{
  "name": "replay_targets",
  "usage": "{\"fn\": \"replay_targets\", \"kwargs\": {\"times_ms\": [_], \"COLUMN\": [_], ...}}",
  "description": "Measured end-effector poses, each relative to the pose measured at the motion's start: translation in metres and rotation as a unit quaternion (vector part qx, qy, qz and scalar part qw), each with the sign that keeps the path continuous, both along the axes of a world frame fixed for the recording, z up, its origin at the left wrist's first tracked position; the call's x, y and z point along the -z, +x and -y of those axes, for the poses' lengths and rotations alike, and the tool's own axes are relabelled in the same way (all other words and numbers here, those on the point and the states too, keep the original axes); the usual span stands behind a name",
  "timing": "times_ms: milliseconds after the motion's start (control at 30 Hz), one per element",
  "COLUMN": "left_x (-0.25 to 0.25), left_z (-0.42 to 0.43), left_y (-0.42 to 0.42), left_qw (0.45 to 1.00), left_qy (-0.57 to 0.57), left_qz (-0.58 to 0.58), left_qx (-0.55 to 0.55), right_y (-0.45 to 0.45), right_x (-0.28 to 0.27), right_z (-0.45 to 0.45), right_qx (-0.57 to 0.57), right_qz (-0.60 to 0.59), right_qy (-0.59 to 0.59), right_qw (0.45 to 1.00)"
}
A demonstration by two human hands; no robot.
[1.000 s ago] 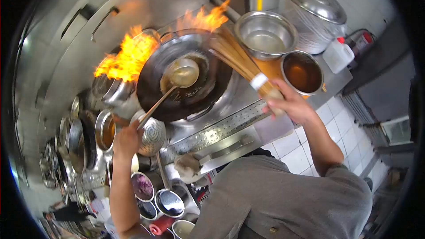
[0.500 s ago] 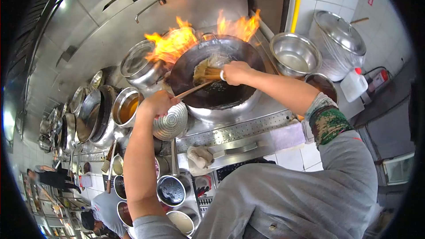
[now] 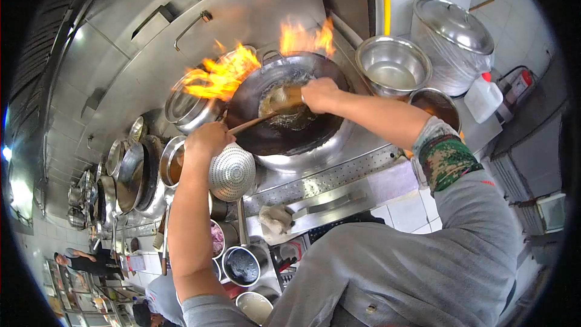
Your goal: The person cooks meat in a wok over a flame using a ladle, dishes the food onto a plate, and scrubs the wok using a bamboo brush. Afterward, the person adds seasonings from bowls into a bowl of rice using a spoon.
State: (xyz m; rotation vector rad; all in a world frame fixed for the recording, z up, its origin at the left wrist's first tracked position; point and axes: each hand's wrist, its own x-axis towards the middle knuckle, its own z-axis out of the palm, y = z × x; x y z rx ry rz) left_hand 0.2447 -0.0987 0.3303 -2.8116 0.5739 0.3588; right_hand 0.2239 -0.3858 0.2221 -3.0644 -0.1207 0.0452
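Your left grip (image 3: 209, 139) clasped the ladle (image 3: 253, 123), your right grip (image 3: 321, 95) the bamboo brush (image 3: 292, 96), both reaching into the wok (image 3: 266, 140); steady wrists, clear of the flames (image 3: 225, 77) behind it, seemed best.

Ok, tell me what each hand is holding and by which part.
The left hand holds the ladle by its handle; the right hand grips the brush by its upper end.
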Motion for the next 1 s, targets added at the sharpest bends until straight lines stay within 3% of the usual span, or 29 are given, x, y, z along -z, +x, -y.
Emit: {"fn": "replay_targets", "kwargs": {"times_ms": [100,200,233,300,400,433,467,533,567,633,733,800,833,867,933,967,1000], "left_x": [0.007,0.014,0.012,0.012,0.005,0.001,-0.011,-0.006,-0.005,-0.005,-0.016,0.037,0.074,0.100,0.111,0.108,0.124], "left_z": [0.004,-0.008,-0.010,-0.003,0.002,0.003,0.015,0.022,0.026,0.019,-0.005,-0.048,-0.082,-0.101,-0.107,-0.101,-0.108], "left_y": [0.002,0.018,0.020,0.011,0.012,0.007,-0.001,-0.002,0.002,-0.001,-0.021,-0.026,-0.016,-0.017,-0.028,-0.042,-0.046], "left_qw": [0.999,1.000,0.998,1.000,1.000,0.999,0.989,0.992,0.993,0.998,0.991,0.941,0.916,0.940,0.989,0.982,0.977], "left_qy": [-0.010,0.005,0.012,0.007,0.009,0.014,-0.004,0.012,0.018,0.040,0.062,0.090,0.093,0.104,0.016,-0.054,-0.044], "left_qz": [0.020,0.007,0.005,-0.005,-0.025,-0.037,-0.074,-0.063,-0.055,0.023,0.112,0.327,0.387,0.324,0.101,0.125,0.167], "left_qx": [-0.030,0.029,0.054,0.009,-0.015,-0.019,-0.126,-0.110,-0.100,-0.050,-0.037,0.011,0.040,-0.022,-0.108,-0.128,-0.122], "right_y": [0.013,-0.007,0.005,0.015,0.004,0.005,0.011,0.018,0.016,0.011,0.012,-0.019,-0.036,-0.034,-0.027,-0.020,-0.027], "right_x": [0.013,0.000,0.002,0.020,0.022,0.020,0.016,0.024,0.032,0.035,-0.025,-0.084,-0.106,-0.103,-0.076,-0.055,-0.051], "right_z": [-0.002,0.007,0.008,0.001,0.009,0.012,0.015,0.008,0.000,0.010,0.057,0.077,0.083,0.093,0.115,0.122,0.118], "right_qx": [-0.009,-0.047,-0.013,-0.013,-0.054,-0.047,-0.039,-0.040,-0.011,-0.022,-0.026,0.007,0.044,0.043,0.027,0.010,0.046], "right_qz": [0.025,-0.010,0.011,0.105,0.015,0.035,0.056,0.112,0.134,-0.008,-0.030,-0.031,-0.025,0.011,0.111,0.176,0.069], "right_qy": [0.009,0.012,0.026,0.015,0.045,0.036,0.030,0.014,0.062,0.087,0.007,-0.039,0.000,0.041,0.156,0.230,0.372], "right_qw": [1.000,0.999,1.000,0.994,0.997,0.998,0.997,0.993,0.989,0.996,0.999,0.999,0.999,0.998,0.981,0.957,0.925]}}
